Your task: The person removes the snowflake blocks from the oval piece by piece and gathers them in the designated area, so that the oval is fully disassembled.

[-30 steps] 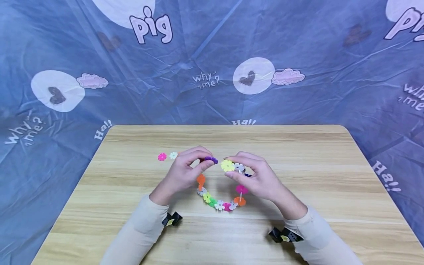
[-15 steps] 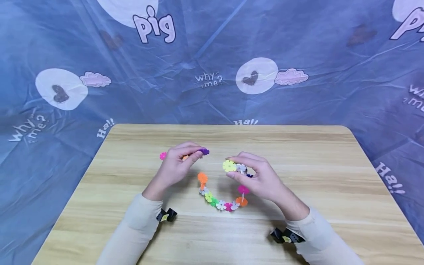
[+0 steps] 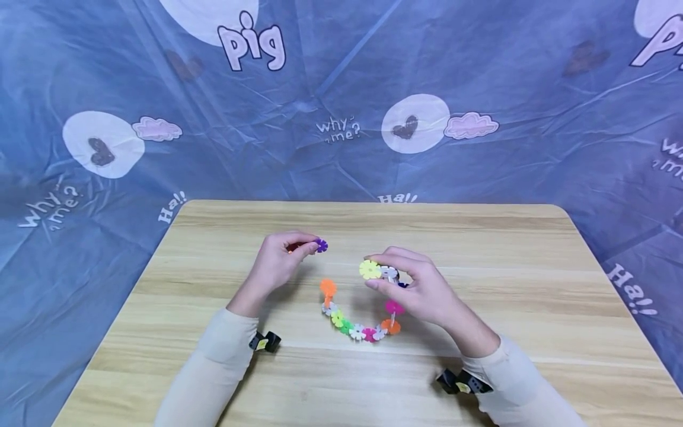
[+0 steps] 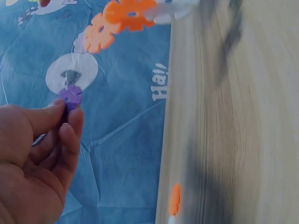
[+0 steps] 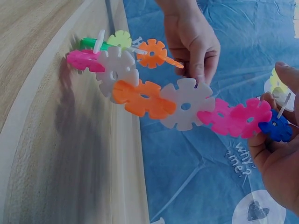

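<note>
Thumb and fingertips of my left hand pinch a purple notched snowflake disc, whose face shows as a purple disc in the left wrist view. My right hand grips a curved chain of linked snowflake discs near one end, where a yellow disc sticks out past the fingertips. From that hand the chain runs through a blue disc, pink discs, a white disc and an orange disc. Its other end, an orange disc, stands apart from both hands.
A loose orange disc lies on the wooden table, by the left hand; other loose discs there are mostly hidden behind that hand. A blue printed cloth hangs behind the table's far edge. Black wrist cameras sit at both cuffs.
My left hand has drawn back to the left with the purple disc, widening the gap to the yellow disc and covering the loose discs. The right hand and chain have hardly moved.
</note>
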`<state>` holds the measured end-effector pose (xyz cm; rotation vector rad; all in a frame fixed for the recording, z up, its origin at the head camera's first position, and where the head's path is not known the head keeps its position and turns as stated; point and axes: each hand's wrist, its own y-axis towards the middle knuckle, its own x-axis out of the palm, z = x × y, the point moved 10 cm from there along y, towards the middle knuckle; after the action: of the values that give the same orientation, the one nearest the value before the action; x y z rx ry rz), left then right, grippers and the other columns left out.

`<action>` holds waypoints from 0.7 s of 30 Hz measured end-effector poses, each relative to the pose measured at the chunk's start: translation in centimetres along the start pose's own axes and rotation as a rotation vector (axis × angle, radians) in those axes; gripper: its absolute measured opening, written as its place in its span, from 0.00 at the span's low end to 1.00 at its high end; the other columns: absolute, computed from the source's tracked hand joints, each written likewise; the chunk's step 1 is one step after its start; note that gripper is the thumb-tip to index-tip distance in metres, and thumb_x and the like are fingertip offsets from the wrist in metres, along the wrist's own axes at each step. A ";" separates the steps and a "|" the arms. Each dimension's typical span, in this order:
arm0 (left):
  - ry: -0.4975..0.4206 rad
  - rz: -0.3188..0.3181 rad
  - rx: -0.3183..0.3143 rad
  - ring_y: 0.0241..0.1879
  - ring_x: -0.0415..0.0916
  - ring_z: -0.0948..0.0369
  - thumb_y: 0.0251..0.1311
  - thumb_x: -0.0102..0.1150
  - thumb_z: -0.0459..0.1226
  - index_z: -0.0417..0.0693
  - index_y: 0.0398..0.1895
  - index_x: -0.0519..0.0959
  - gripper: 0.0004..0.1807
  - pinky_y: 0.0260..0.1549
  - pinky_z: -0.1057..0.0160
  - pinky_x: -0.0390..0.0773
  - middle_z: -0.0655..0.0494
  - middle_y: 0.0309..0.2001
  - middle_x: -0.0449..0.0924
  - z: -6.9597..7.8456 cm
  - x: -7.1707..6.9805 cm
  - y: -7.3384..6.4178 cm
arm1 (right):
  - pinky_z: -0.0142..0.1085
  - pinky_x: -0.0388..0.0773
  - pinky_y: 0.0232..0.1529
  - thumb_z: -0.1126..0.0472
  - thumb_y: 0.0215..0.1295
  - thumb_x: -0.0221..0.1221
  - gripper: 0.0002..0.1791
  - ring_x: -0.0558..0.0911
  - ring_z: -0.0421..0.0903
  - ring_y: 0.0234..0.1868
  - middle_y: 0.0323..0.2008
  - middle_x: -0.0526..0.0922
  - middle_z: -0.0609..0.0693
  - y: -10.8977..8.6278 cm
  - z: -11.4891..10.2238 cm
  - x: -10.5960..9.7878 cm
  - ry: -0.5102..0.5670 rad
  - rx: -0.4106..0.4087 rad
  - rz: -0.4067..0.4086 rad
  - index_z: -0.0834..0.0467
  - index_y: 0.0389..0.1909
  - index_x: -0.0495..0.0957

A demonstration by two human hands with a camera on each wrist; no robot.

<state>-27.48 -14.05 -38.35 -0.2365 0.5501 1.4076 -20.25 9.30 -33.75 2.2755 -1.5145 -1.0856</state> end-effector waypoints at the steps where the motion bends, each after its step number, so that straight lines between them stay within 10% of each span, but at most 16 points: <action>1: 0.014 -0.009 -0.019 0.34 0.83 0.58 0.70 0.69 0.31 0.41 0.48 0.92 0.08 0.30 0.71 0.79 0.44 0.47 0.93 -0.2 0.0 0.1 | 0.29 0.83 0.43 0.73 0.61 0.73 0.21 0.82 0.39 0.39 0.41 0.89 0.48 0.0 0.0 0.0 0.001 0.001 0.000 0.61 0.56 0.88; 12: 0.120 -0.132 -0.196 0.36 0.86 0.49 0.71 0.67 0.31 0.40 0.51 0.89 0.10 0.32 0.63 0.85 0.44 0.40 0.90 -3.4 0.7 1.2 | 0.30 0.83 0.41 0.72 0.61 0.73 0.21 0.82 0.39 0.38 0.40 0.89 0.47 -0.1 0.1 0.1 0.004 0.002 -0.005 0.61 0.57 0.88; 21: 0.234 -0.180 -0.184 0.36 0.84 0.58 0.68 0.69 0.30 0.39 0.45 0.89 0.06 0.39 0.61 0.86 0.47 0.39 0.90 -4.3 1.5 2.5 | 0.31 0.83 0.42 0.70 0.62 0.74 0.20 0.82 0.38 0.38 0.41 0.89 0.47 -0.2 0.3 0.1 -0.014 0.030 -0.018 0.63 0.57 0.87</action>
<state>-30.81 -14.42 -42.36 -0.5898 0.5761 1.2631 -20.29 9.32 -34.08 2.3101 -1.5288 -1.0933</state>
